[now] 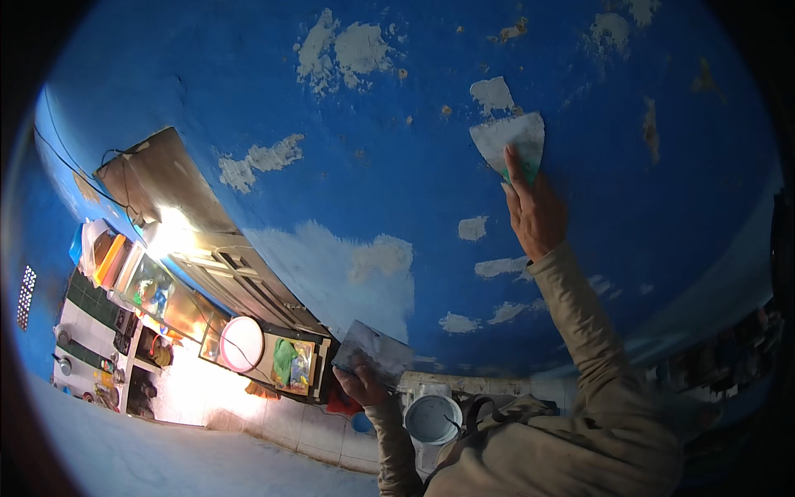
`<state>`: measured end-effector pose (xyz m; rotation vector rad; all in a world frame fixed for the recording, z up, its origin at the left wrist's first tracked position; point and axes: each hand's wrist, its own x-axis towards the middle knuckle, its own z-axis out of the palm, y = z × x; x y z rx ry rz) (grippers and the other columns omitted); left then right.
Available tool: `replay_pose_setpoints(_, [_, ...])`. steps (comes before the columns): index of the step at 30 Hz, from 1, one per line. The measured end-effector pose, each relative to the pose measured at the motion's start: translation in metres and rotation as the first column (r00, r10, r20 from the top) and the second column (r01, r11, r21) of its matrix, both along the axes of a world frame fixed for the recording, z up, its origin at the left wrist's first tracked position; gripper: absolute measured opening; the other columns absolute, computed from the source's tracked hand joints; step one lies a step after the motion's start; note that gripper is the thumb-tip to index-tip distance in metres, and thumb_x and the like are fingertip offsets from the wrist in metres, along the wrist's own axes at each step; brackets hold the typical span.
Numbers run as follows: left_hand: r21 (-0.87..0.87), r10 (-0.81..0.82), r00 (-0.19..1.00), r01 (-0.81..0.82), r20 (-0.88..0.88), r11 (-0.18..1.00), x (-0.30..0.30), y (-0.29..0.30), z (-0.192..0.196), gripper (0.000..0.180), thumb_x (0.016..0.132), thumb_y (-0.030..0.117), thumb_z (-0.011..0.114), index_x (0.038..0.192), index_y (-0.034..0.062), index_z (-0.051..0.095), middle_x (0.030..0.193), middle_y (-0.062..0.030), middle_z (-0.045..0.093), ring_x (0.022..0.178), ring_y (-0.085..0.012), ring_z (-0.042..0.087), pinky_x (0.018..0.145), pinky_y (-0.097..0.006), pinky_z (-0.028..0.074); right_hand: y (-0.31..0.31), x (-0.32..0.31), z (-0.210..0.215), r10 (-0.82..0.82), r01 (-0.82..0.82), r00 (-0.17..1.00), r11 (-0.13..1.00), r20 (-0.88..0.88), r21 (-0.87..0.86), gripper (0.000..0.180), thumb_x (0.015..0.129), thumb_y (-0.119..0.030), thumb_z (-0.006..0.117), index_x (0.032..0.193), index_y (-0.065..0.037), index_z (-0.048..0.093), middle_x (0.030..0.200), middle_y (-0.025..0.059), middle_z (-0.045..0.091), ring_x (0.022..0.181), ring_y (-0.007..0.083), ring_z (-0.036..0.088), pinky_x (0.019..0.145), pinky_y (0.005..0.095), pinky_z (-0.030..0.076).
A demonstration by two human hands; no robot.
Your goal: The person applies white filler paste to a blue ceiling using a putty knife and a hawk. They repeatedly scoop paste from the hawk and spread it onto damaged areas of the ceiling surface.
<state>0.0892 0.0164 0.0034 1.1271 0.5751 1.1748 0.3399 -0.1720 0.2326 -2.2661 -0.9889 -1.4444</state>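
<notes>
My right hand grips a wide putty knife with a whitish, smeared blade, its index finger stretched along the blade. The blade lies against the blue wall, just below a patch of white filler. Low at the wall's edge, my left hand holds a flat grey plate with smears on it. The fingers of that hand are partly hidden by the plate and shadow. Near the left forearm, a round grey bucket stands on the floor.
More filler patches and bare spots mark the wall. A bright lamp glares beside a wooden door. Further left are a pink round basin, a cabinet with a colourful front and shelves of kitchen things. Cables hang at the upper left.
</notes>
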Motion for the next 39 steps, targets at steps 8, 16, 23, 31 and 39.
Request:
replay_pose_setpoints(8, [0.044,-0.003,0.998,0.001,0.056,0.999,-0.021,0.017,-0.030,0.046,0.092,0.023,0.053,0.122,-0.0091,0.038,0.114,-0.0170,0.051,0.099,-0.0229,0.052,0.087,-0.034,0.044,0.004,-0.037,0.029,0.095,-0.087,0.989,0.994,-0.114,0.070,0.061,0.092,-0.023,0.055,0.145,-0.019,0.028,0.095,0.0157,0.064,0.070,0.0263,0.067,0.056,0.0348,0.056])
replay_pose_setpoints(16, [0.043,-0.071,0.997,0.071,-0.002,0.997,-0.011,0.008,-0.013,0.045,0.092,0.023,0.054,0.122,-0.0058,0.038,0.109,-0.0126,0.053,0.096,-0.0187,0.052,0.084,-0.032,0.044,0.028,-0.032,0.048,-0.083,0.079,0.986,0.996,-0.142,-0.032,0.058,0.090,-0.020,0.056,0.143,-0.015,0.031,0.086,0.0142,0.064,0.066,0.0249,0.067,0.054,0.0325,0.056])
replay_pose_setpoints(23, [0.022,-0.074,0.997,0.075,-0.025,0.997,-0.017,0.007,-0.014,0.050,0.091,0.026,0.057,0.124,-0.0059,0.036,0.112,-0.0135,0.052,0.097,-0.0187,0.052,0.085,-0.032,0.044,0.005,-0.053,0.044,0.085,-0.091,0.982,0.995,-0.171,-0.028,0.058,0.089,-0.019,0.057,0.142,-0.012,0.034,0.083,0.0147,0.064,0.066,0.0239,0.067,0.056,0.0314,0.055])
replay_pose_setpoints(31, [0.095,-0.058,0.998,0.054,0.039,0.994,-0.009,0.005,-0.018,0.042,0.093,0.024,0.054,0.121,-0.0028,0.039,0.108,-0.0098,0.052,0.098,-0.0187,0.051,0.085,-0.032,0.044,0.012,-0.039,0.052,-0.079,0.063,0.988,0.991,-0.135,-0.118,0.060,0.089,-0.018,0.057,0.143,-0.013,0.032,0.076,0.0132,0.062,0.065,0.0233,0.067,0.053,0.0320,0.053])
replay_pose_setpoints(39, [0.094,-0.049,0.996,0.042,0.069,0.995,-0.015,0.010,-0.033,0.041,0.092,0.028,0.056,0.116,-0.0034,0.042,0.104,-0.0089,0.052,0.091,-0.0158,0.050,0.080,-0.030,0.044,-0.015,-0.040,0.086,0.040,-0.044,0.997,0.997,-0.059,-0.068,0.055,0.094,-0.022,0.052,0.145,-0.024,0.030,0.093,0.0130,0.065,0.062,0.0174,0.063,0.051,0.0284,0.051])
